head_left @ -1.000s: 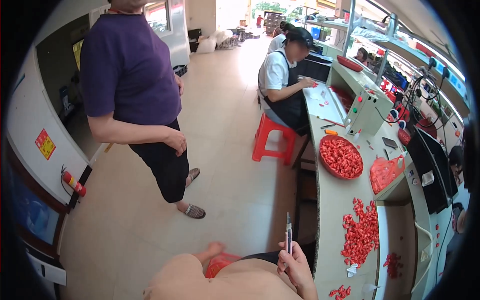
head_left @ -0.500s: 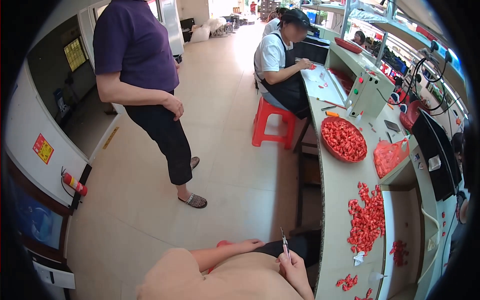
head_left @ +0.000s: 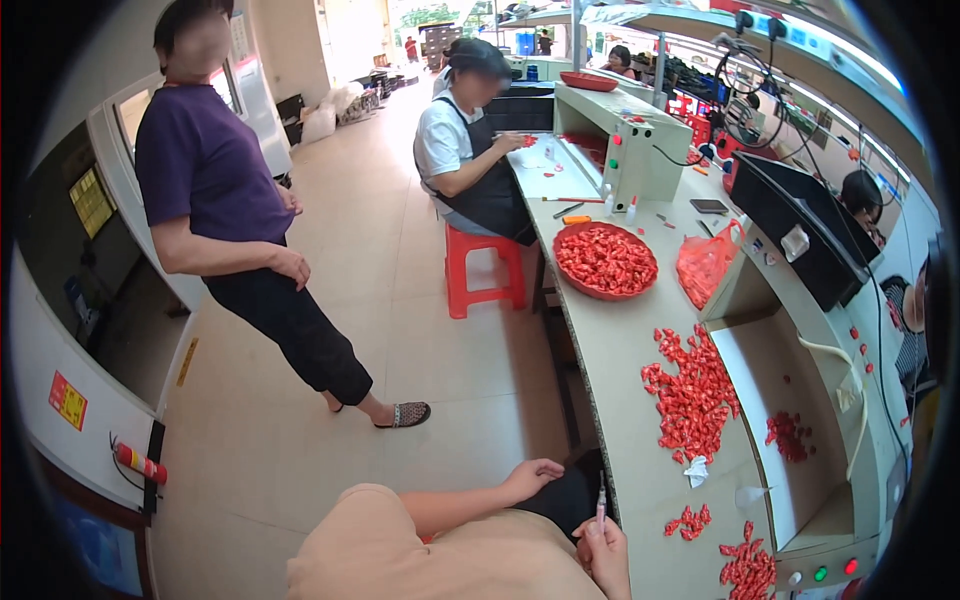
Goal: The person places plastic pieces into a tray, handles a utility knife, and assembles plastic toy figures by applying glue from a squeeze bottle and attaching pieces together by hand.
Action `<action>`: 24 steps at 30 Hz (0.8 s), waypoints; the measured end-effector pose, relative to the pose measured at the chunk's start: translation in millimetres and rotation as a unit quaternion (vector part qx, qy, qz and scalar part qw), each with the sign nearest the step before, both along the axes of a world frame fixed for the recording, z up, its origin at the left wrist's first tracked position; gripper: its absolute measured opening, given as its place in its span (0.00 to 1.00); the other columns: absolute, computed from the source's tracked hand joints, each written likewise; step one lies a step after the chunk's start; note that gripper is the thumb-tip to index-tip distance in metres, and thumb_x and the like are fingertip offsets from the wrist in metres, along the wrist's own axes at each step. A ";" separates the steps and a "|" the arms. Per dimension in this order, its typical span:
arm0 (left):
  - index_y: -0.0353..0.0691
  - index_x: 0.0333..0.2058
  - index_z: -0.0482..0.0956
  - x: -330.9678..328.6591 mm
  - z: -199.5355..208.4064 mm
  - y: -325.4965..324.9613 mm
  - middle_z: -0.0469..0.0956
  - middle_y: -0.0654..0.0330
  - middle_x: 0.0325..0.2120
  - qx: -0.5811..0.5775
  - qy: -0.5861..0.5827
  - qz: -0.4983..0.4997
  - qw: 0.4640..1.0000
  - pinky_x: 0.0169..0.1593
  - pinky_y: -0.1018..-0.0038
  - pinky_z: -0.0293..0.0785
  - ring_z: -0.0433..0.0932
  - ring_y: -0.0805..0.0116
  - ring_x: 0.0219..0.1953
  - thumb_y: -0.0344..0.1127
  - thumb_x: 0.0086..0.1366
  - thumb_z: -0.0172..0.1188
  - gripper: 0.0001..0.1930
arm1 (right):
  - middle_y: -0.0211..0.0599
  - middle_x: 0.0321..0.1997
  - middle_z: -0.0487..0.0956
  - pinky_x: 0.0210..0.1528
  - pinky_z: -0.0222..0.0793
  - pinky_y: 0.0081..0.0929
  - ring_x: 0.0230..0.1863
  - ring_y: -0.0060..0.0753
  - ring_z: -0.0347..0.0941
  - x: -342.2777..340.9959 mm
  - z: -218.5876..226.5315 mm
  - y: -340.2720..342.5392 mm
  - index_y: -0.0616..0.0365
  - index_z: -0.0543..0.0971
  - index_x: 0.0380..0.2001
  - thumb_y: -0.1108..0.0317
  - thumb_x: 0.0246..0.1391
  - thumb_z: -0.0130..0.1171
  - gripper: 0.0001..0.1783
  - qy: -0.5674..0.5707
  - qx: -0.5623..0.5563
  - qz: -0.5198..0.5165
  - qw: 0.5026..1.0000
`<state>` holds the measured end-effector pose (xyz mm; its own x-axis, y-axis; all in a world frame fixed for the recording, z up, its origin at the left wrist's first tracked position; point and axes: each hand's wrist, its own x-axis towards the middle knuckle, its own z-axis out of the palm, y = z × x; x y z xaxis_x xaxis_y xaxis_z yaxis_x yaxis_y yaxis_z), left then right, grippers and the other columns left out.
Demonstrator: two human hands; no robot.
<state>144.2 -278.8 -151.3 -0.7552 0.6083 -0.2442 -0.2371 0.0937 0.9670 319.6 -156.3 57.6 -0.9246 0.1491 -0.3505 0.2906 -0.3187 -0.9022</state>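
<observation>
My left hand (head_left: 535, 481) rests on my dark-trousered thigh, its fingers loosely stretched and holding nothing. At the bench edge, my right hand (head_left: 604, 556) is closed round a slim pen-like tool (head_left: 601, 505) with a pinkish handle. Its thin metal tip points up and away from me; its exact kind is unclear. Right of this hand, small red shiny pieces (head_left: 690, 521) lie in a little group on the bench, with another cluster (head_left: 747, 570) nearer me. A bigger spread of red pieces (head_left: 692, 390) lies farther along, beside a crumpled white tissue (head_left: 697, 471).
The bench (head_left: 600, 345) holds a red basket (head_left: 606, 262) heaped with red pieces, a red plastic bag (head_left: 708, 265) and a small white bottle (head_left: 750, 495). A co-worker (head_left: 470, 150) sits on a red stool (head_left: 484, 268). Another person (head_left: 215, 180) stands at left.
My view has turned toward the right, so the bench shows farther left. My right hand still grips the tool, now more upright. The standing person's head has come into view.
</observation>
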 end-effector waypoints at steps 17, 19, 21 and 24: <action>0.37 0.38 0.76 45.6 70.6 35.0 0.73 0.63 0.16 -0.079 -0.014 -0.069 0.994 0.23 0.78 0.70 0.73 0.76 0.16 0.44 0.68 0.54 0.14 | 0.20 0.16 0.62 0.18 0.48 0.16 0.16 0.13 0.53 29.7 23.5 20.4 0.56 0.73 0.31 0.60 0.63 0.50 0.12 0.094 0.032 -0.030 0.995; 0.39 0.36 0.77 51.7 65.7 38.0 0.72 0.65 0.16 -0.103 0.070 -0.096 0.988 0.22 0.77 0.69 0.70 0.77 0.16 0.46 0.68 0.53 0.15 | 0.20 0.15 0.62 0.18 0.49 0.15 0.16 0.13 0.53 31.9 29.2 20.2 0.56 0.73 0.33 0.60 0.63 0.50 0.11 0.105 0.025 -0.031 0.994; 0.39 0.35 0.77 56.2 74.0 40.1 0.72 0.64 0.16 -0.119 0.087 -0.111 0.983 0.23 0.75 0.69 0.70 0.76 0.16 0.47 0.67 0.53 0.16 | 0.20 0.15 0.62 0.18 0.49 0.15 0.16 0.13 0.53 32.9 31.3 21.4 0.57 0.74 0.34 0.60 0.63 0.50 0.11 0.118 0.019 -0.037 0.992; 0.38 0.32 0.77 59.6 66.7 40.9 0.73 0.58 0.17 -0.097 0.217 -0.159 0.958 0.27 0.70 0.68 0.72 0.69 0.20 0.47 0.66 0.54 0.16 | 0.20 0.15 0.62 0.18 0.50 0.15 0.15 0.13 0.53 36.1 28.1 22.7 0.57 0.73 0.35 0.60 0.63 0.50 0.11 0.113 -0.012 -0.040 0.993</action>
<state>203.8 -237.8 -84.6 -0.5959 0.7990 -0.0808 0.2543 0.2832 0.9247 355.6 -133.6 85.7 -0.9655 0.2200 -0.1392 0.0536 -0.3554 -0.9332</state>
